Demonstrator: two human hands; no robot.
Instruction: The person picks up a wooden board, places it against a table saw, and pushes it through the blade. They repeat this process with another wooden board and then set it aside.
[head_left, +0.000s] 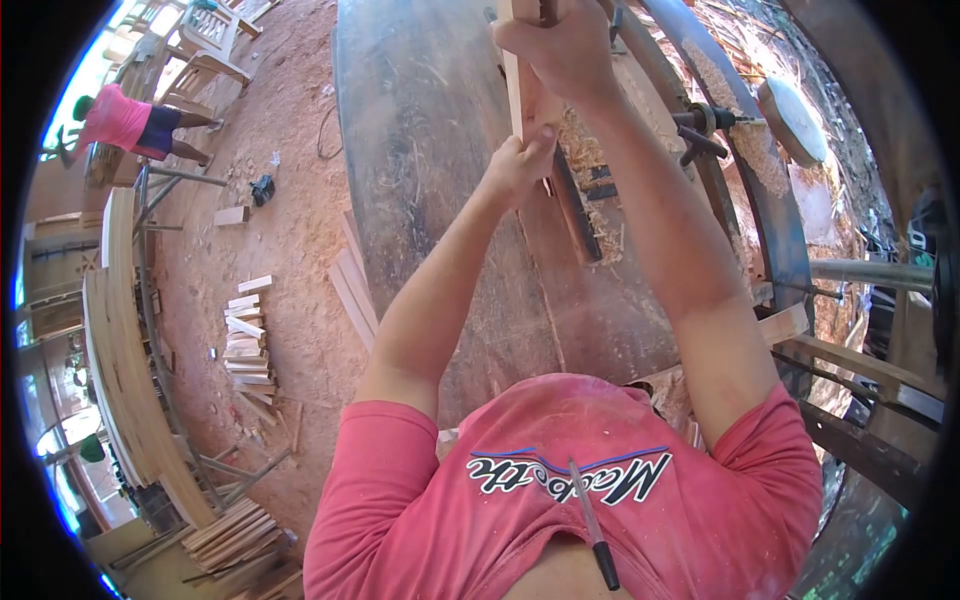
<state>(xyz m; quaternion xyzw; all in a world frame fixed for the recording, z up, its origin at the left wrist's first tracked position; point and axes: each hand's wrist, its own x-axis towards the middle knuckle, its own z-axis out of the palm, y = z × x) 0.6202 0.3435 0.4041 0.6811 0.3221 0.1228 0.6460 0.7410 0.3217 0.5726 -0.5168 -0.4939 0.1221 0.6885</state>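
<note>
Both my hands are on one pale wooden piece at the far end of the dusty workbench. My left hand is closed around its near end, thumb on top. Farther up, my right hand wraps over the same piece, and the top of the frame cuts off the far part. Just right of my left hand, a dark metal bar lies on the bench among wood shavings.
A clamp-like metal fitting and a blue beam run along the right. Cut wood blocks lie on the dirt floor at left, near stacked boards. Another person stands at the upper left.
</note>
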